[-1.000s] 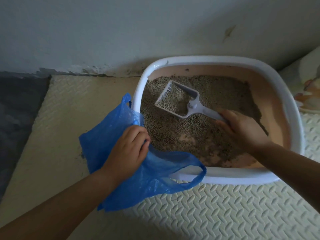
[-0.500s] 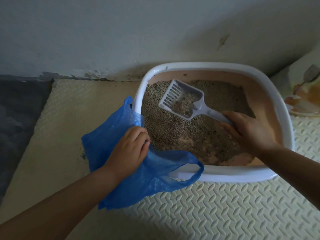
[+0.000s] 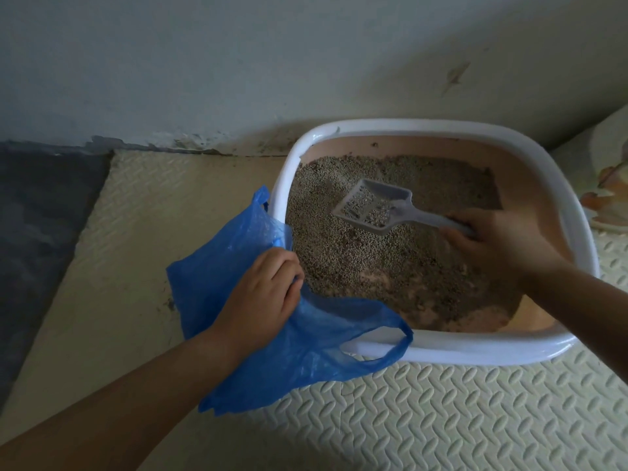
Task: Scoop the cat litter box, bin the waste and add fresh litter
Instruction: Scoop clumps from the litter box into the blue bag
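Note:
A white-rimmed litter box (image 3: 452, 348) with a pink inside stands against the wall, partly filled with grey-brown litter (image 3: 343, 253). My right hand (image 3: 499, 246) grips the handle of a grey slotted scoop (image 3: 372, 207), held just above the litter with almost nothing in it. Pink floor of the box shows bare along the near and right sides. My left hand (image 3: 265, 297) grips the edge of a blue plastic bag (image 3: 306, 362) that drapes over the box's left front corner, one handle loop lying on the rim.
The box sits on a cream embossed foam mat (image 3: 441, 419). A dark grey rug (image 3: 37, 232) lies to the left. A stained wall (image 3: 238, 62) runs behind. An orange-patterned object (image 3: 608, 198) sits at the right edge.
The scoop held a load of litter a second ago; it has sifted out and the scoop now sits flatter and nearly empty. My left hand keeps the same hold on the bag.

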